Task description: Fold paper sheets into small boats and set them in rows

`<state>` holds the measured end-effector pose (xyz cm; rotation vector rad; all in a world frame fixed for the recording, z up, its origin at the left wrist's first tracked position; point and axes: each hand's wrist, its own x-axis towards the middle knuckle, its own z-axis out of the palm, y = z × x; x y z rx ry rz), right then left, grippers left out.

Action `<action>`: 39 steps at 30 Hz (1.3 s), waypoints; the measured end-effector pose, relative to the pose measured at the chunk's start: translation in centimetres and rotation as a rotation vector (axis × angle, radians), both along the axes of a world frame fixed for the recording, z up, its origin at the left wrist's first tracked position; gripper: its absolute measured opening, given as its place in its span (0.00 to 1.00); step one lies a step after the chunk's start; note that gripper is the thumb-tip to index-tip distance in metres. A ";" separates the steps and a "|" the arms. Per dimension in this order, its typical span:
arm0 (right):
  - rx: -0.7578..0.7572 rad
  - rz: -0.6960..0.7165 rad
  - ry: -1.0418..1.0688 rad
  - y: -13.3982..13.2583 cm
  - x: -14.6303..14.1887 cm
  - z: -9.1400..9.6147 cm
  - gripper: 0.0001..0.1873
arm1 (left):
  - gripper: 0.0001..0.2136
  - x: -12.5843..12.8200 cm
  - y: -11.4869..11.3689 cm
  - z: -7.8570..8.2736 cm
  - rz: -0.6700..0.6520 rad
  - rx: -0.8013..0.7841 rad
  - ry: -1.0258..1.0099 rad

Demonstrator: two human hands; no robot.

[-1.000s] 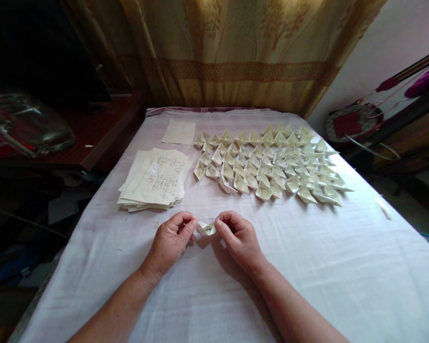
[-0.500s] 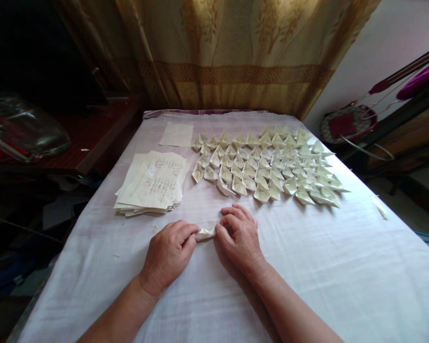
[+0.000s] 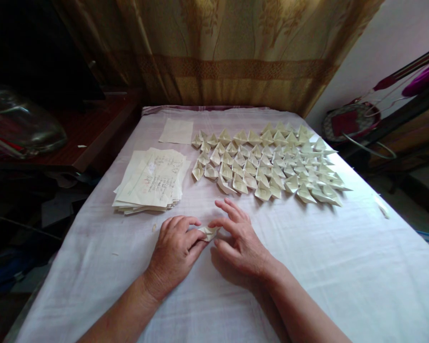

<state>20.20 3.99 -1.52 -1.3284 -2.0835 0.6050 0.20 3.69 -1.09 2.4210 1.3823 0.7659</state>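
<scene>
A small paper boat (image 3: 209,232) is between my hands at the middle of the table. My left hand (image 3: 176,240) pinches its left end between thumb and fingers. Beside its right end is my right hand (image 3: 238,236), with the fingers apart and the index fingertip at the paper; whether it touches cannot be made out. Beyond my hands, several folded paper boats (image 3: 262,169) stand in close rows. To the left lies a stack of paper sheets (image 3: 148,178) with handwriting on the top one.
A single blank sheet (image 3: 176,131) lies behind the stack on the white tablecloth (image 3: 307,267). A small white scrap (image 3: 382,206) is near the right edge. At left stands a dark red-brown table (image 3: 89,147) with a clear plastic item. A patterned curtain (image 3: 214,71) hangs behind.
My right hand has let go of the boat's right end and spread its fingers. The boat has shifted slightly right and tilted in my left hand, looking wider.
</scene>
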 end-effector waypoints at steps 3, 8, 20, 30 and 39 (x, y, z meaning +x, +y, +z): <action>-0.019 0.043 -0.084 -0.1 -0.1 0.2 0.16 | 0.02 -0.1 0.1 0.0 -0.020 0.000 -0.007; 0.048 0.024 -0.162 0.0 -0.4 0.3 0.04 | 0.04 -0.2 0.1 0.0 -0.031 0.028 0.019; 0.057 0.022 -0.158 0.7 -0.4 0.4 0.06 | 0.03 -0.2 0.7 0.7 -0.048 -0.017 0.090; 0.005 -0.066 -0.075 1.2 -0.9 -0.4 0.09 | 0.04 0.1 1.3 -0.1 0.061 -0.080 0.081; -0.008 -0.089 -0.080 1.3 -1.3 -0.4 0.10 | 0.03 0.2 1.3 -0.4 0.112 -0.109 0.055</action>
